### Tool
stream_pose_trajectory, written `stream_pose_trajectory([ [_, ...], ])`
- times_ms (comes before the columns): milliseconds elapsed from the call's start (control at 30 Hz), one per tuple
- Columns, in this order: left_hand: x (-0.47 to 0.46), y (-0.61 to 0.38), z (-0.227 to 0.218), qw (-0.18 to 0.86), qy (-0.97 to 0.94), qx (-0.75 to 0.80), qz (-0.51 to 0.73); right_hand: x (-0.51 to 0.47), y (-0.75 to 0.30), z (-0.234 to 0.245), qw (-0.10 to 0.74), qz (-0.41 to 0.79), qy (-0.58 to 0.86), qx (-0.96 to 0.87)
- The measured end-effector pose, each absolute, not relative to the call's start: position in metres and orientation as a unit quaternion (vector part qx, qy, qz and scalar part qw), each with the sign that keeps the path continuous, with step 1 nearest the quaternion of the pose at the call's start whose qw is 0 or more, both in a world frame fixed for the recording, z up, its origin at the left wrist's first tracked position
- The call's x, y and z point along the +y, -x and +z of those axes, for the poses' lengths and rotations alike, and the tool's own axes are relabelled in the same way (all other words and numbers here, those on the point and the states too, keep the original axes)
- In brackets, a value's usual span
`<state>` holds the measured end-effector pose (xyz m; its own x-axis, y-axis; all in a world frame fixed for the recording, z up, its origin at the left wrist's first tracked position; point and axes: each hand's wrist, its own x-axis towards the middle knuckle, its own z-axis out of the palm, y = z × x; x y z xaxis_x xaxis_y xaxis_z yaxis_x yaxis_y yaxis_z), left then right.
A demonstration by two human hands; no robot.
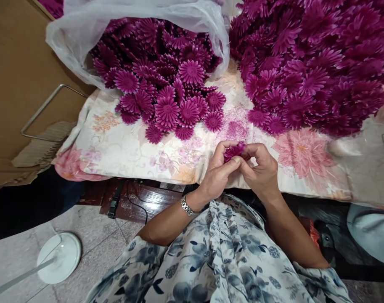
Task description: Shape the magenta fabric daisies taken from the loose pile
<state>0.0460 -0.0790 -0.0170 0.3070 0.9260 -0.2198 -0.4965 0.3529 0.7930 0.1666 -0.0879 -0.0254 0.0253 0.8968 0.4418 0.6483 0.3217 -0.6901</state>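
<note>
Just right of the middle of the frame, our left hand (217, 170) and right hand (260, 169) pinch one purple flower (232, 153). It looks light and bendy, so we think its petals crease easily; its middle seems best to hold.

Two large heaps of purple, many-petalled flowers (308, 75) fill the upper centre and upper right, the blooms too overlapped to count. There are one translucent white plastic bag (61, 37) toward upper left, one silver metal-link wristwatch (186, 205), one round white base (70, 256) at lower left, one left hand (217, 173) and one right hand (261, 171).
</note>
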Motion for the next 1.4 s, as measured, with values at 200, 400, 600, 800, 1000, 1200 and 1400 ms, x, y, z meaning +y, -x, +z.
stream_pose_trajectory([
  [200, -0.076, -0.051, -0.017, 0.775, -0.266, 0.338, 0.462, -0.082, -0.172, -0.024, 0.443, 0.138, 0.54, -0.702],
  [400, -0.071, -0.049, -0.019, 0.774, -0.27, 0.341, 0.46, -0.076, -0.173, -0.023, 0.437, 0.161, 0.524, -0.713],
  [600, -0.069, -0.046, -0.024, 0.76, -0.291, 0.347, 0.467, -0.07, -0.168, -0.024, 0.412, 0.139, 0.527, -0.73],
  [800, -0.069, -0.043, -0.023, 0.763, -0.273, 0.342, 0.476, -0.067, -0.164, -0.022, 0.412, 0.108, 0.52, -0.74],
  [1000, -0.067, -0.04, -0.022, 0.756, -0.223, 0.382, 0.483, -0.07, -0.164, -0.022, 0.414, 0.171, 0.567, -0.691],
  [1200, -0.063, -0.037, -0.022, 0.745, -0.214, 0.392, 0.496, -0.072, -0.166, -0.028, 0.461, 0.333, 0.554, -0.608],
  [1400, -0.059, -0.027, -0.019, 0.73, -0.195, 0.39, 0.526, -0.057, -0.213, -0.016, 0.44, 0.064, 0.672, -0.593],
])
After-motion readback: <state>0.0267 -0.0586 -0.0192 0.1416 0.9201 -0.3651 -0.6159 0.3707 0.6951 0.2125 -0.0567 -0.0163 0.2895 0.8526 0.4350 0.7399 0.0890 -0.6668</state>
